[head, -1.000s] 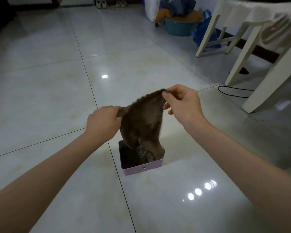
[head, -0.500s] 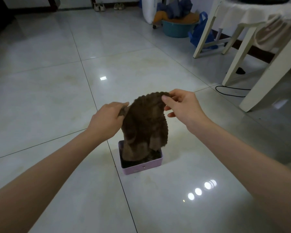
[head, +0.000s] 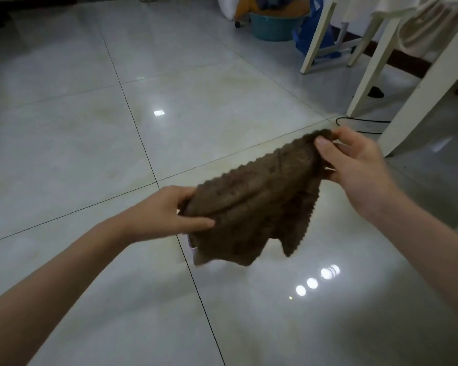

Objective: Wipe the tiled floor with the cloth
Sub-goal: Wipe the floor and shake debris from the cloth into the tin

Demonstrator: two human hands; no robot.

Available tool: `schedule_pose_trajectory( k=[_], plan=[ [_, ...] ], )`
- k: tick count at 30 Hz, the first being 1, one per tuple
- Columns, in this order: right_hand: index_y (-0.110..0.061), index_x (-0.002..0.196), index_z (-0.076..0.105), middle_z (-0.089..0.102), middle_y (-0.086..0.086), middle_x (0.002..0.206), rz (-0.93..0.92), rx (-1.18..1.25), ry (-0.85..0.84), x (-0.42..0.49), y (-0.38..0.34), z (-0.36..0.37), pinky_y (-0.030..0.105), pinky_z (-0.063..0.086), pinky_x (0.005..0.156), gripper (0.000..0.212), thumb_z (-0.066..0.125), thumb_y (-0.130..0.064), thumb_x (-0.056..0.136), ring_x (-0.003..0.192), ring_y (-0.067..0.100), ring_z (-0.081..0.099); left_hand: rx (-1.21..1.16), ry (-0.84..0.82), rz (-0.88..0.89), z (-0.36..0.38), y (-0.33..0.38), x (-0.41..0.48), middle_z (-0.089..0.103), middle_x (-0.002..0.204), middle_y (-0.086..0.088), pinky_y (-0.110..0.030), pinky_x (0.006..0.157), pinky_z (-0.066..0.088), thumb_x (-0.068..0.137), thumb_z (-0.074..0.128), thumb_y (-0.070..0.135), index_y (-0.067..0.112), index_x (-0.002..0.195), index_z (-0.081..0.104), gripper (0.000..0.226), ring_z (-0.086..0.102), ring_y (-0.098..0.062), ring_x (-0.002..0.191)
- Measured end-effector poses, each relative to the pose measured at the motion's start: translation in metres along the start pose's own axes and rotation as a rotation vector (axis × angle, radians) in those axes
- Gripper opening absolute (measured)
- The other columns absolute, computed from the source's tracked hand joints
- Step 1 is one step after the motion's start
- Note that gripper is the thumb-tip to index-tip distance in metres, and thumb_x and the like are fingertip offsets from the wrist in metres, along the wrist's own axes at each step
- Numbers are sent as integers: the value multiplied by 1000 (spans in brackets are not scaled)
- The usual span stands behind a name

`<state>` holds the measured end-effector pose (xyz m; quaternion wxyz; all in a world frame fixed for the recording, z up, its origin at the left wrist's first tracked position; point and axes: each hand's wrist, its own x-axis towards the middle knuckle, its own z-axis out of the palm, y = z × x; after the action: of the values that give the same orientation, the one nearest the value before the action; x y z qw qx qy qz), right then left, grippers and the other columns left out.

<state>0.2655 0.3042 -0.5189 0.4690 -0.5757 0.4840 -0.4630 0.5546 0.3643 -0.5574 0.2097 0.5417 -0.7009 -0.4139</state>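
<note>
A brown fuzzy cloth (head: 251,207) with a scalloped edge hangs in the air above the glossy pale tiled floor (head: 90,143). My left hand (head: 167,212) pinches its lower left corner between thumb and fingers. My right hand (head: 354,165) pinches the upper right corner, held higher and farther away. The cloth stretches between them and droops below. It hides almost all of a small pink box (head: 192,247) on the floor; only a sliver of its edge shows.
White table and chair legs (head: 376,64) stand at the right, with a black cable (head: 360,122) on the floor beside them. A teal basin (head: 273,27) and a blue bag (head: 307,33) sit at the back. Open tiles stretch to the left and front.
The cloth has come up out of the pink box and spread wider. My right hand moved right and away; my left hand stayed low. The view shifted closer.
</note>
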Motion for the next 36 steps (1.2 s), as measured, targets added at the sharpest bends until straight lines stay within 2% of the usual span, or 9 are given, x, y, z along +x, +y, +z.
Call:
schedule_pose_trajectory(
  k=[3,10,12,16,20,24,28,31,36],
  plan=[
    [-23,80,62,71,-7,76,71,-29,5,-17,24,-19,28,58,74,19,54,-19,97,79,12,67,234,-81,-65,21,-16,-8,68,85,-5,-39,76,51,83,74,31,11,93,66,24,64,-18,80],
    [-15,81,61,66,1,74,230,-39,72,-53,86,-42,24,59,63,18,53,-11,97,71,15,62,150,-108,-173,70,-35,-25,57,71,8,-15,57,39,78,74,41,22,81,60,24,53,-3,63],
    [-18,81,62,67,0,74,198,-32,91,-60,93,-48,22,58,62,20,53,-11,97,69,12,64,60,14,-216,74,-35,-28,55,65,6,-14,55,37,70,73,46,14,78,63,34,50,-2,58],
    [-29,80,67,71,-7,78,70,32,92,-80,95,-63,23,58,66,28,53,-12,98,77,10,67,-211,305,-183,76,-24,-48,65,60,1,-9,56,43,68,72,33,19,67,67,15,58,-3,56],
    [-28,82,69,71,-5,78,99,69,147,-124,119,-76,23,58,66,30,52,-9,97,75,11,67,-337,424,-227,107,-20,-78,68,63,5,-8,60,46,73,72,15,18,71,71,4,62,0,59],
    [-17,82,65,71,-6,74,338,1,156,-184,174,-78,20,56,61,23,52,-3,96,69,6,65,-444,309,-421,180,-38,-109,64,65,6,-9,59,43,82,67,-7,5,76,70,13,56,3,59],
    [-18,85,67,71,1,79,544,-137,84,-234,224,-83,35,55,68,18,55,-9,96,80,22,67,-365,99,-607,236,-71,-136,68,73,-1,-16,61,46,85,70,6,10,82,74,6,59,-6,66],
    [-16,82,65,68,2,75,627,-203,68,-256,242,-82,36,52,66,18,55,-10,96,78,27,65,-249,-16,-635,248,-84,-139,73,88,1,-25,75,54,88,69,17,17,93,75,8,67,-11,81],
    [-15,82,61,64,5,78,610,-328,114,-230,249,-78,31,47,67,18,53,-9,97,77,23,60,-198,72,-592,229,-93,-104,71,91,10,-17,74,51,90,65,16,28,90,73,15,65,-7,86]
  ],
)
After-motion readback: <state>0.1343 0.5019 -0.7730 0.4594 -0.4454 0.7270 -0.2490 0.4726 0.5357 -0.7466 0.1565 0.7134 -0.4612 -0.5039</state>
